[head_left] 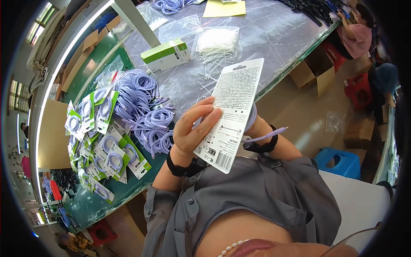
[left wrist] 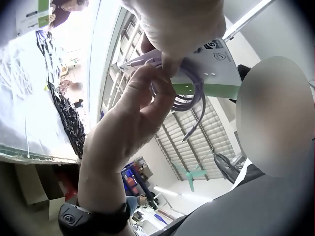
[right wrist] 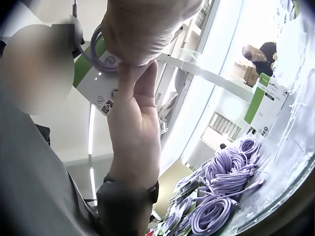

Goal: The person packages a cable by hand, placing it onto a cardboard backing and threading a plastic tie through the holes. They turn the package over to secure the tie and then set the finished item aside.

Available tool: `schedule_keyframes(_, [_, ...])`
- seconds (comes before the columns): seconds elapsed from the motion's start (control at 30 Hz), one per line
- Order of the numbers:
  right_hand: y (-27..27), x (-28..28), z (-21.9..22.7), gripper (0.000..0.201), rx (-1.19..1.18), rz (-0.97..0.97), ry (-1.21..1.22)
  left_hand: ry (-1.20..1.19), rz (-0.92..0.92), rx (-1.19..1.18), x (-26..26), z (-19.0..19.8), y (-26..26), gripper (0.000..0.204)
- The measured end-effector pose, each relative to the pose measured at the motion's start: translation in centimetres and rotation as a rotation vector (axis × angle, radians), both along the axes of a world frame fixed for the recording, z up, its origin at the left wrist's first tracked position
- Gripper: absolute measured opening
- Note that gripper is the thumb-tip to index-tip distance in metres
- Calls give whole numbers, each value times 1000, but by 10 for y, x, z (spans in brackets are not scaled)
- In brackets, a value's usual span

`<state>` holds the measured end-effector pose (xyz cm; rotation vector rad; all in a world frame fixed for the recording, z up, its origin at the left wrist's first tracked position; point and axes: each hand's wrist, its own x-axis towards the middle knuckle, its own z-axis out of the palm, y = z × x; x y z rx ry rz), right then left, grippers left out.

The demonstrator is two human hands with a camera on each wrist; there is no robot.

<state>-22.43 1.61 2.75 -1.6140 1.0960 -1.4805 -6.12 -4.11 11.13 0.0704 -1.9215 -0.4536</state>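
Observation:
A white printed packaging card [head_left: 233, 103] is held up in front of the chest, its text-covered back toward the head camera. My left hand [head_left: 195, 128] grips the card at its left edge, with fingers across the back. Against the card's front hangs a coiled lilac cable [left wrist: 192, 93], and one connector end [head_left: 274, 133] sticks out to the right. In the left wrist view my right hand [left wrist: 140, 101] pinches the coil close to the card. Most of the right hand is hidden behind the card in the head view.
Left on the table lie bundled lilac cables [head_left: 139, 96] and a pile of carded cables [head_left: 113, 160]. Behind stand a stack of green-and-white cards [head_left: 167, 55] and a bag of white ties [head_left: 216, 43]. A blue stool [head_left: 340, 162] is at the right.

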Motion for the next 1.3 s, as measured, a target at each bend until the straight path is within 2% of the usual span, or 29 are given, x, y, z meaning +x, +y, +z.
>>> schedule_keyframes(0.1, [3,-2,6,43,398,40,-424,-59,19,-111,5,10,-3,35])
schedule_keyframes(0.13, [5,-3,8,43,399,39,-425,-81,23,-172,6,14,-4,35])
schedule_keyframes(0.2, [12,-3,30,44,148,183,-377,-102,24,-229,7,21,-4,36])
schedule_keyframes(0.27, [23,-3,49,43,209,175,-369,-137,-11,-327,9,27,-6,36])
schedule_keyframes(0.33, [31,-4,59,43,297,154,-247,-165,-21,-351,11,32,-7,36])
schedule_keyframes(0.47, [31,-9,70,46,301,249,-303,-197,-53,-374,10,35,-8,39])
schedule_keyframes(0.57, [29,-14,60,46,236,237,-183,-192,-66,-308,8,34,-6,41])
schedule_keyframes(0.87, [17,-23,32,45,289,294,-213,-209,-43,-298,6,29,-7,41])
schedule_keyframes(1.1, [21,-27,32,46,369,269,-288,-236,-37,-295,2,25,-9,40])
schedule_keyframes(1.17, [22,-27,35,44,144,129,89,-255,-4,-288,1,24,-9,39])
schedule_keyframes(1.2, [21,-29,33,44,142,130,86,-257,-3,-290,0,24,-10,39])
schedule_keyframes(1.27, [17,-32,33,38,-448,-79,589,-307,19,-218,2,23,-12,37])
schedule_keyframes(1.3, [17,-32,37,32,-620,-156,703,-279,27,-116,0,20,-10,36])
